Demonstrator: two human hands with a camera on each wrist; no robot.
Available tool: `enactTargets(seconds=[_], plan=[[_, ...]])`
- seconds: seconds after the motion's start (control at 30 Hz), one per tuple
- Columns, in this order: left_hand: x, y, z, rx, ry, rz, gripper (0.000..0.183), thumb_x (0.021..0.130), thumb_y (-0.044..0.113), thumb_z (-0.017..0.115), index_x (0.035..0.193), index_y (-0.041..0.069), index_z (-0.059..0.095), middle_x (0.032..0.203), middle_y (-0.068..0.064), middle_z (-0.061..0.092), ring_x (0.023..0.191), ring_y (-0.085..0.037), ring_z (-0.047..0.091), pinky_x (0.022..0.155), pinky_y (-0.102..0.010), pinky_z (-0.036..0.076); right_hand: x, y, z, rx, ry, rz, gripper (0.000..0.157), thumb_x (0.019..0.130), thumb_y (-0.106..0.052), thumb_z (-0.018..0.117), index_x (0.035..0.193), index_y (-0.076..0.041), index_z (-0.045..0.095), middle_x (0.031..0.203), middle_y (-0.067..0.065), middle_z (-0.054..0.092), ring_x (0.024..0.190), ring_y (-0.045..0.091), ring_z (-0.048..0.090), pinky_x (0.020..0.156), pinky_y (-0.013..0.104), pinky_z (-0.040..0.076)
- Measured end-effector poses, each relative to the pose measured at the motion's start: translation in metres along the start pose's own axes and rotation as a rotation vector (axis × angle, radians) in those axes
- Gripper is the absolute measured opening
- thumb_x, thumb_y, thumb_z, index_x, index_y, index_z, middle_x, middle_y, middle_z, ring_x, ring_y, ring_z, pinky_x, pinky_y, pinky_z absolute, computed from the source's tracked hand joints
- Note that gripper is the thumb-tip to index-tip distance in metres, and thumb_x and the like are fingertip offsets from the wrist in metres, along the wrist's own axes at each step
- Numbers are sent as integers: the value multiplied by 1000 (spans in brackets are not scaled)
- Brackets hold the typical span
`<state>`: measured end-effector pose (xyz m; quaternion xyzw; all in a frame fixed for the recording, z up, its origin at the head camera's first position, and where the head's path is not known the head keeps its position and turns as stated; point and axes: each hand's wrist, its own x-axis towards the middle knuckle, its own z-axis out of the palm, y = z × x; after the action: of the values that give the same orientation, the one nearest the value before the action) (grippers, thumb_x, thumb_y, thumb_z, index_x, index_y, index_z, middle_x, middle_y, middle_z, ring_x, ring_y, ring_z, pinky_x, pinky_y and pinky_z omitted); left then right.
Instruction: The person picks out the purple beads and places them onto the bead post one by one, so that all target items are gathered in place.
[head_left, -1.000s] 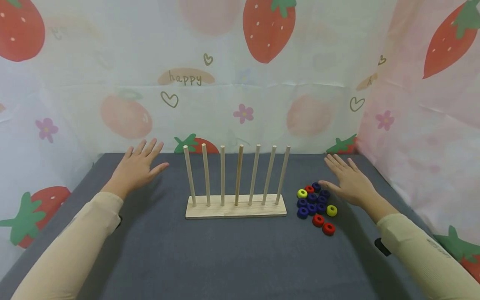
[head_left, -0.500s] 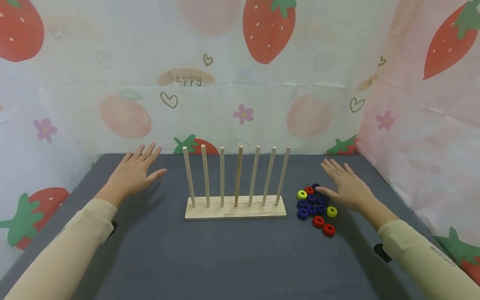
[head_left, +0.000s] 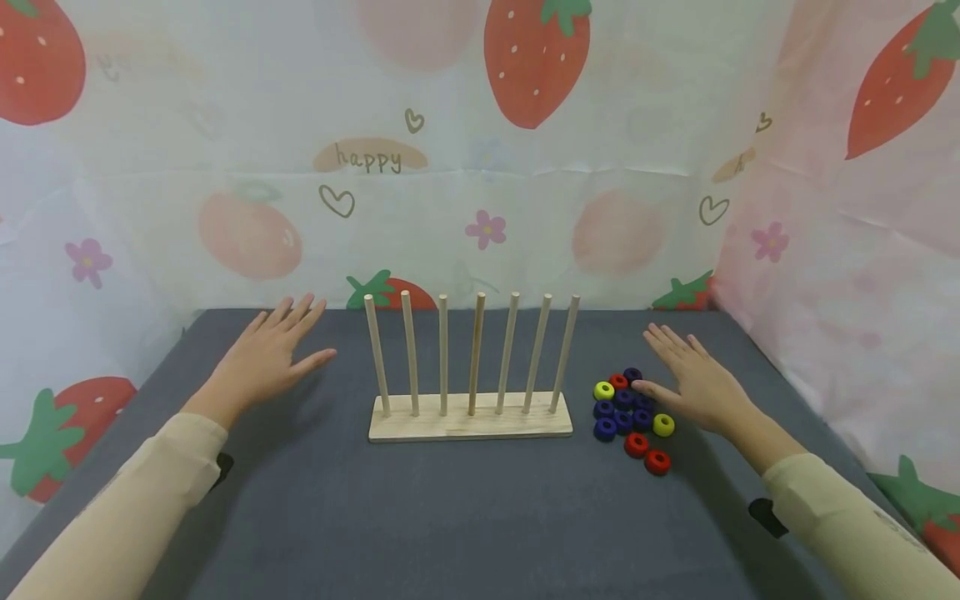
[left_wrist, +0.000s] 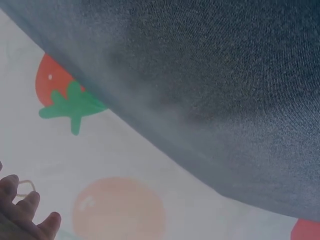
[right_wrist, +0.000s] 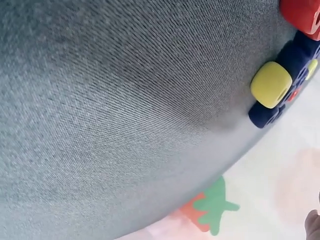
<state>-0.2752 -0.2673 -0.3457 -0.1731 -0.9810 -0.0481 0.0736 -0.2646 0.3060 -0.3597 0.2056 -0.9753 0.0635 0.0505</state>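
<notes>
In the head view a wooden peg rack [head_left: 470,427] stands mid-table, with several upright pegs [head_left: 476,354] that carry nothing. To its right lies a loose cluster of small rings: several blue rings [head_left: 605,429], a few red rings [head_left: 657,462] and two yellow rings [head_left: 663,425]. My left hand [head_left: 264,360] hovers left of the rack, palm down, fingers spread and holding nothing. Over the right side of the cluster my right hand [head_left: 697,381] is held out flat with straight fingers, partly covering some blue rings. The right wrist view shows a yellow ring [right_wrist: 271,85] at the cluster's edge.
A dark grey cloth [head_left: 450,517] covers the table. Behind and at both sides hang white and pink curtains [head_left: 480,167] printed with strawberries. A dark band [head_left: 767,517] sits under the right sleeve.
Both hands sink slightly lower in the head view, fingers still straight. The camera view shifts a little; the rack and rings stay in place.
</notes>
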Motion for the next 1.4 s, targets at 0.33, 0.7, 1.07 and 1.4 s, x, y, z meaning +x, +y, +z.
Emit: enactTargets(seconds=[0.33,0.7,1.07,1.4], plan=[[-5,8,-2,-48,12,34,84,98,52,56,159,6,21,164,-23,20,150,-47,17,121,-68,16,-6,2,3,117,12,39,86,98,-51,56,158,-1,21,164,23,18,152,42,16,124,63,11],[-8,14,1,-116,39,33,88,95,50,62,159,5,21,165,-21,19,150,-46,19,121,-67,18,-13,-4,1,278,-1,126,89,98,-54,56,161,-9,12,167,18,6,150,51,8,119,71,11],[-11,23,5,-204,64,-11,92,94,56,61,160,8,19,165,-18,20,150,-43,21,119,-66,24,-13,-7,-4,416,53,229,87,97,-54,56,162,-20,8,169,9,5,147,55,16,108,80,21],[-12,34,9,-343,71,-79,95,91,63,60,161,18,14,167,-12,18,150,-40,25,118,-65,27,-11,-10,-2,502,85,317,87,96,-56,57,162,-25,9,167,16,12,146,55,20,107,78,26]])
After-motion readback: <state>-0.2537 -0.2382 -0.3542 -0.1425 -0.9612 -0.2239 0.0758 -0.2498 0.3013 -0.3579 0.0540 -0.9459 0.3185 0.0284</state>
